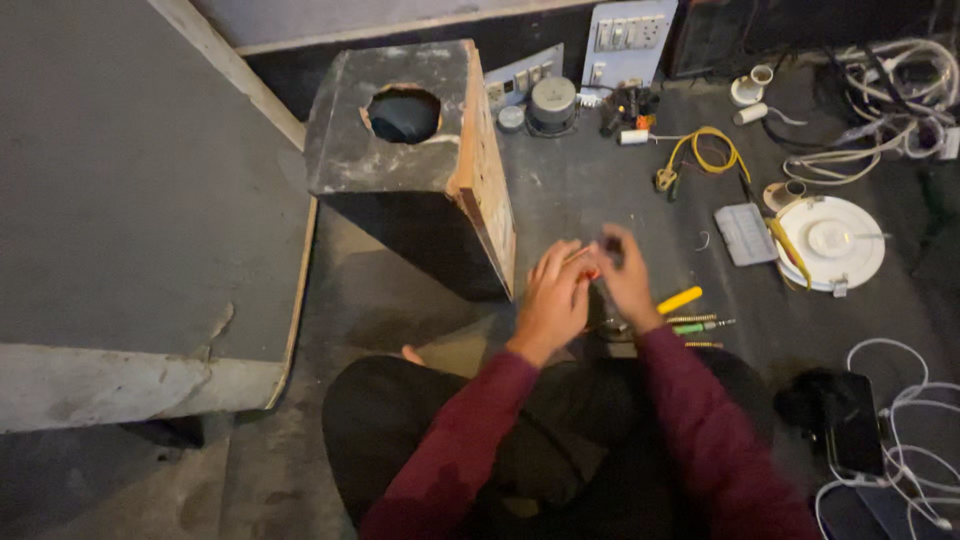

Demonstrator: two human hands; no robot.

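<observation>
The person sat cross-legged on the floor [600, 200], both maroon sleeves reaching forward over the lap. The left hand [552, 297] and right hand [625, 278] were raised together just above the floor, fingertips meeting around a small part [592, 270] with a trace of red or orange in it. Motion blur hid what the part was. The left fingers were curled and pinched toward it, so that hand looked closed on the part; the right hand's fingers also bent in to it from the other side, but I cannot tell whether they gripped it or only touched it. The part sat between the two hands, level with their fingertips, and no long axis could be made out. Just beyond and below the right hand lay a yellow-handled screwdriver [679, 299], its axis running up to the right, with a few thin bits [700, 324] beside it lying roughly crosswise to the person; the right hand was clearly the nearer one to these. To the left of the hands stood a box [410, 160] with a round hole in its top. Farther right lay a white disc [830, 240], a yellow wire [705, 150], and a phone [855, 425] near the right knee.
</observation>
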